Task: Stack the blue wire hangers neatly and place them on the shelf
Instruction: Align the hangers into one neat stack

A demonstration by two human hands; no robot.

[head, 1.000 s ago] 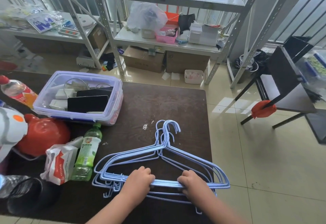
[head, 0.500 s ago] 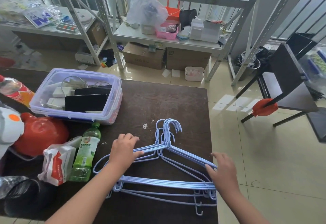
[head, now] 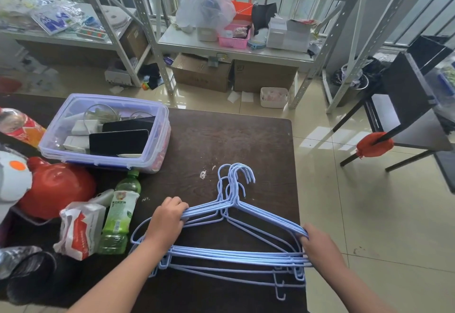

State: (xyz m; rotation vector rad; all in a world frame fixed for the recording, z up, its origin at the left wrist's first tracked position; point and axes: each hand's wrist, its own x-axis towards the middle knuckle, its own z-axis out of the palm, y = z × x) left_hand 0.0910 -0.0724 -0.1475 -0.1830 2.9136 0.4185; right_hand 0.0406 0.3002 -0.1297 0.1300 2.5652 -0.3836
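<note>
While both hands bracket the bundle, alignment is the step in hand.
Hangers: blue wire hangers [head: 236, 254] flat on the table [head: 246, 140], between the hands.
Left hand [head: 165, 224]: fingers curled around the left shoulder wires.
Right hand [head: 320, 247]: fingertips clamped on the right corner.
Technique: squeeze inward evenly, hooks aligned, before lifting toward the shelf [head: 234, 50].

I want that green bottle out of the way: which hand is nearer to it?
Left. The left hand is just right of the green bottle; the right hand is far across the hangers.
</note>
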